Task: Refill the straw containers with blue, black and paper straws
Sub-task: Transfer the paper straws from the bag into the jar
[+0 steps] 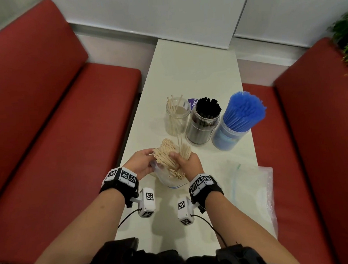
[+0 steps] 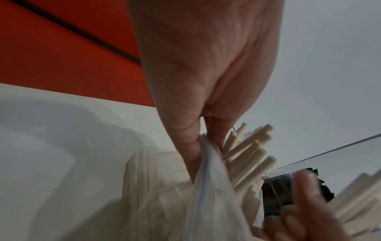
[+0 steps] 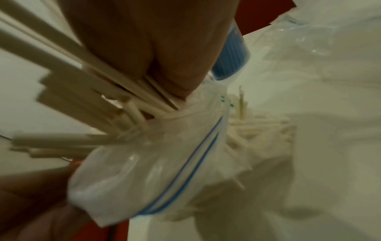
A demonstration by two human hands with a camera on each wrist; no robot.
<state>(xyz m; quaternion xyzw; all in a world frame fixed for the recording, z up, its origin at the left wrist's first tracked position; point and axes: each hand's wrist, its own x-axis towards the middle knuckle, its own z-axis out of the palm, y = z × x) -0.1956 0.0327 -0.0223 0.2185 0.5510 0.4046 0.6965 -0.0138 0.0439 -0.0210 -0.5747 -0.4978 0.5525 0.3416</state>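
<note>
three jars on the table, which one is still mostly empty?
The left jar, the clear one with only a few paper straws leaning inside. The middle jar is packed with black straws, and the right jar is crammed with blue ones.

Right hand (image 1: 187,162) covers the mid part of the straws (image 1: 166,156), so its fingertips can't be seen from the head cam; bag (image 1: 168,180) bottom is hidden behind both wrists. Left wrist cam: left hand (image 2: 204,65) cut off at top edge, right-hand fingers (image 2: 305,187) blurred, black jar (image 2: 288,190) only a sliver. Right wrist cam is smeared w/ motion blur, blue jar (image 3: 230,55) mostly hidden behind the palm.
</note>
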